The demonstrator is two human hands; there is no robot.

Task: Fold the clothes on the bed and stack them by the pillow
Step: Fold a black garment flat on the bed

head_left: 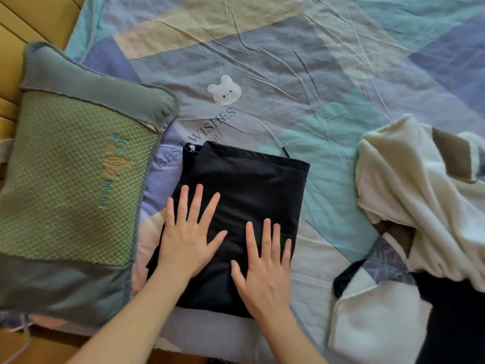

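Note:
A folded black garment (252, 179) lies flat on the bed, just right of the green pillow (70, 179). My left hand (190, 232) presses on its left half with straight, spread fingers. My right hand (265, 266) lies flat on its lower right part, fingers straight. A rumpled cream and brown garment (420, 195) sits unfolded at the right side of the bed. Below it lies another piece of cream and black clothing (388, 324), also unfolded.
The patterned blue and teal bedsheet (301, 74) stretches wide behind the garment, with a bear print (224, 90). A yellow padded headboard (29, 19) runs along the left. A white cable (21, 348) hangs at the lower left, off the mattress.

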